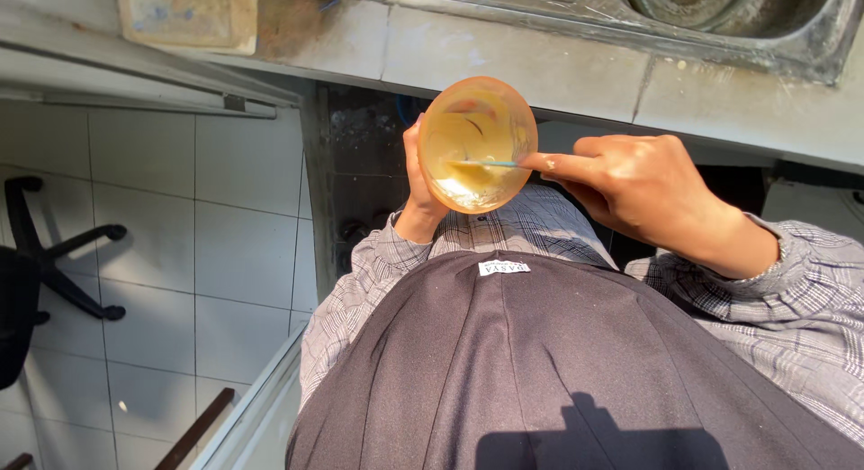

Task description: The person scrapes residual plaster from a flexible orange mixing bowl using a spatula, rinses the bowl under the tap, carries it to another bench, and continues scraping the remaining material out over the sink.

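Right hand [643, 186] closed, fingertips [547, 164] pinched on the near end of a thin pale-blue stick [486, 164]. Stick lying almost level, running leftward from those fingertips over the rim and into an orange translucent bowl [477, 144]. Far tip of the stick sunk in a pale cream batter [463, 186] pooled at the lower part of the bowl; smears of the same batter coating the inner wall above it. Small pale spots of batter on the right index finger.

Left hand [418, 186] wrapped around the bowl's left side from behind, thumb showing along the rim, other fingers hidden behind the bowl; grip closed on it. Bowl tilted toward the camera, mouth open to view, held in the air just in front of the chest.

Just below both hands, grey plaid sleeves [810, 290] and a dark apron [540, 371] with a small white label near its top edge.

Beyond the fingertips, a pale tiled counter [540, 65] with a steel sink [774, 20] set in at the upper right, and a worn board [184, 11] lying at the upper left.

Well to the left of the left hand, white floor tiles [144, 236] and the black legs of a wheeled chair [63, 254].
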